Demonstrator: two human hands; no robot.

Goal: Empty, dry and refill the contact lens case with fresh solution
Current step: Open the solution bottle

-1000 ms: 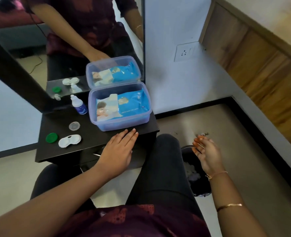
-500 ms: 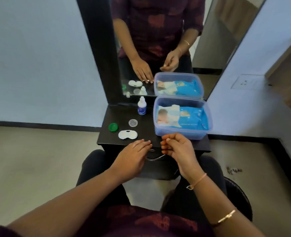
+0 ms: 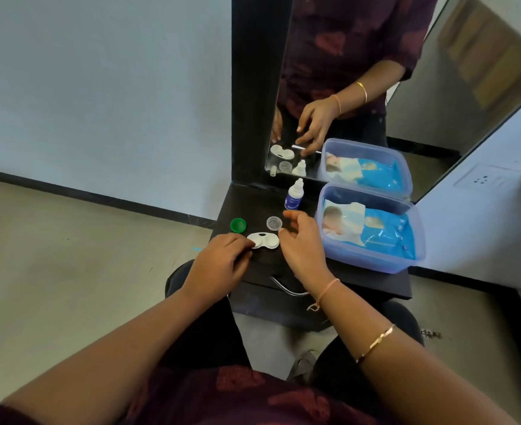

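Head view, left fingers [image 3: 241, 245]: curled together on the left lobe of the contact lens case [image 3: 265, 240], steadying it on the bench [image 3: 253, 200].
Right fingers [image 3: 296, 217]: spread apart, empty, just beside the case's right lobe and the clear cap [image 3: 274, 223].
Case: both wells uncapped; green cap [image 3: 238, 225] lies near.
Handling: likely light, stiff, slick plastic that skids easily; pinch a lobe's rim or the narrow bridge.
Left hand [image 3: 219, 262]: palm down, low.
Right hand [image 3: 302, 246]: arched over the bench edge.

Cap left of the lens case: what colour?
Green. The cap shows best in the head view, on the black tabletop.
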